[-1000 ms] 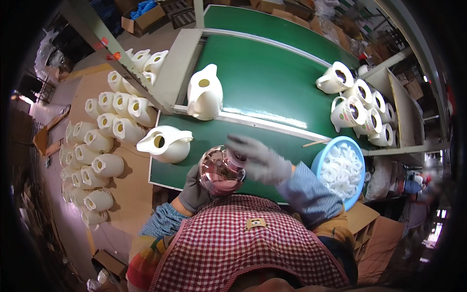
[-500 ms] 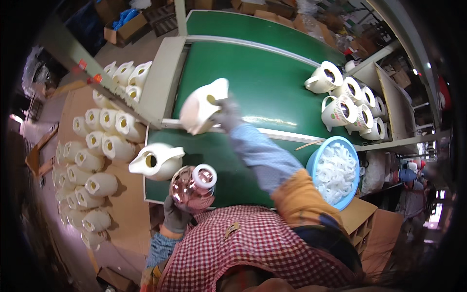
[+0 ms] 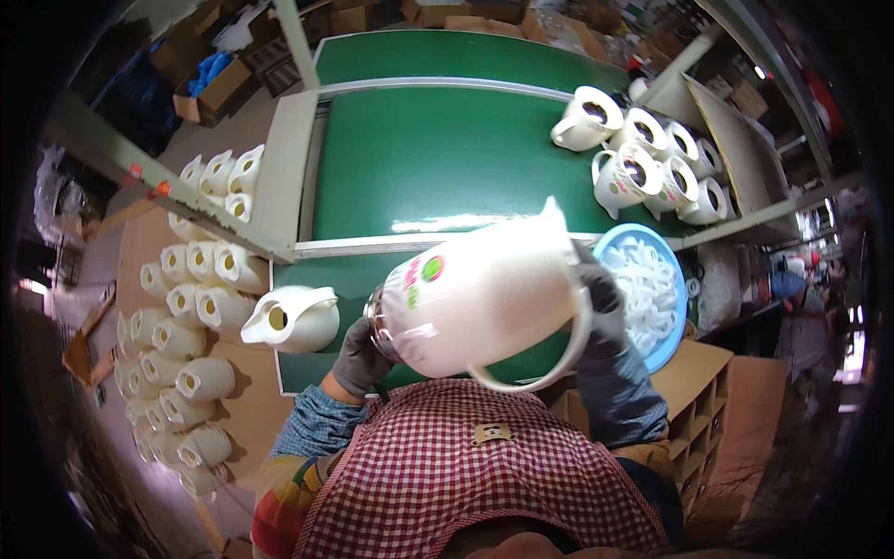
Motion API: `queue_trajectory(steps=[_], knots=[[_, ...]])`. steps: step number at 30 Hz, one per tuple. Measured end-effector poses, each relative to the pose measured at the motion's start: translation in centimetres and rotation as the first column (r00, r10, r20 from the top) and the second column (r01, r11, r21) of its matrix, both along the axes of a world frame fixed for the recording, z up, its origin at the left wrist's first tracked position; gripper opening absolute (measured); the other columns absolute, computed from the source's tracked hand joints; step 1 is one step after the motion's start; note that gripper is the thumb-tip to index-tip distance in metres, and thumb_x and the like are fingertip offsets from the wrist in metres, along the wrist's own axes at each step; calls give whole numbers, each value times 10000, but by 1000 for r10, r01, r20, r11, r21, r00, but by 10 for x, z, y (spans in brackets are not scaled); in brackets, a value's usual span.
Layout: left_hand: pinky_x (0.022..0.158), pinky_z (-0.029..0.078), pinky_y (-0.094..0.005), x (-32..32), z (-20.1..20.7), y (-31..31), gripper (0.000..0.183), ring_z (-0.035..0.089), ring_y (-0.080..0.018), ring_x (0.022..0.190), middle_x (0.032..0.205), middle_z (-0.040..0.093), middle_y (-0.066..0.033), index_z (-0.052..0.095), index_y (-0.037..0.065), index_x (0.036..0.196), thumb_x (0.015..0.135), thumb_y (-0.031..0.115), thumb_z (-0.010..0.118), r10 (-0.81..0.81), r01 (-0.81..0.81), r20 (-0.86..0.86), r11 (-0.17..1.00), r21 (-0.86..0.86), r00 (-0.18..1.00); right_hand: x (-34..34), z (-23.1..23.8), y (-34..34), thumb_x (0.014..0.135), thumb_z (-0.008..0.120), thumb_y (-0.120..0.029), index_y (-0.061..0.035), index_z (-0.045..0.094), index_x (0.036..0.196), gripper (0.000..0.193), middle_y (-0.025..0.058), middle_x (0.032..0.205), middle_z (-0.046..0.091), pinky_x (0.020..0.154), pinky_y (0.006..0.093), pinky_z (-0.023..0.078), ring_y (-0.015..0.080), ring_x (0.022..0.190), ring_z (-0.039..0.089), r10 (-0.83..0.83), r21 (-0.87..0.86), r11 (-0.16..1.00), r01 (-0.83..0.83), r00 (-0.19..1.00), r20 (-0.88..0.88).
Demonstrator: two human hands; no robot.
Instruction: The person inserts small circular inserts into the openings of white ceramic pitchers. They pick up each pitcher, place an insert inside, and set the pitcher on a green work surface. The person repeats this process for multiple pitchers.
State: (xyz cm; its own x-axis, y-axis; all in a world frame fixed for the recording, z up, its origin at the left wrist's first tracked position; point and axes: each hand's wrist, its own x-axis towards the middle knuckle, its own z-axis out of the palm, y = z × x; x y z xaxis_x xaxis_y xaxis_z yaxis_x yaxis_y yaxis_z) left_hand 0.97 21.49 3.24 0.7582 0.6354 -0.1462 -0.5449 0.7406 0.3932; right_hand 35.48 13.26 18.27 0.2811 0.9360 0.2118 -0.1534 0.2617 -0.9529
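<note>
A white jug body [image 3: 498, 289] with a handle, a pointed lip and a printed pattern lies sideways in front of my apron. My gloved right hand [image 3: 601, 293] grips it at the lip end, on the right. At the opposite end, a rim of a shiny pinkish mirrored glass liner [image 3: 380, 326] shows; most of it is hidden inside the jug body. Cupped against that liner is my gloved left hand [image 3: 359, 359], closed on it. Just left of my left hand, another white jug body [image 3: 293, 319] stands on the green bench.
A blue basin [image 3: 679, 307] of white plastic rings sits at the right. Several white jugs [image 3: 626, 177] stand at the far right of the green belt [image 3: 419, 158]. Many white jug bodies [image 3: 207, 377] cover cardboard on the left. A metal post and rail [image 3: 196, 205] cross the left side.
My right hand has brought the jug body from over the belt toward me and turned it sideways. The liner in my left hand now sits mostly inside it, its white ring out of sight.
</note>
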Motion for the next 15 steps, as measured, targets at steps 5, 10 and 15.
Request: queue_trajectory(steps=[5, 10, 15], knots=[[1204, 383, -439, 40, 18, 10, 710, 473, -260, 1418, 1552, 481, -114, 367, 95, 1569, 979, 343, 673, -153, 278, -295, 851, 446, 943, -38, -15, -18, 773, 915, -190, -86, 630, 1336, 639, 289, 1599, 352, 1172, 493, 403, 439, 1480, 387, 148, 210, 948, -240, 915, 375], [1218, 372, -408, 66, 47, 8, 695, 453, -242, 1431, 1553, 471, -117, 332, 97, 1583, 994, 241, 672, -331, 411, -271, 846, 340, 904, -39, -19, -37, 777, 913, -234, -95, 513, 1481, 822, 253, 1603, 372, 1195, 516, 375, 404, 1496, 376, 63, 173, 973, -153, 896, 439], [1216, 371, -393, 73, 48, 5, 738, 449, -235, 1426, 1559, 457, -116, 327, 97, 1586, 969, 232, 710, -302, 430, -356, 826, 366, 884, -39, -17, -52, 778, 913, -286, -13, 414, 1545, 955, 266, 1595, 383, 1208, 494, 352, 398, 1491, 386, 54, 74, 993, -91, 917, 395]])
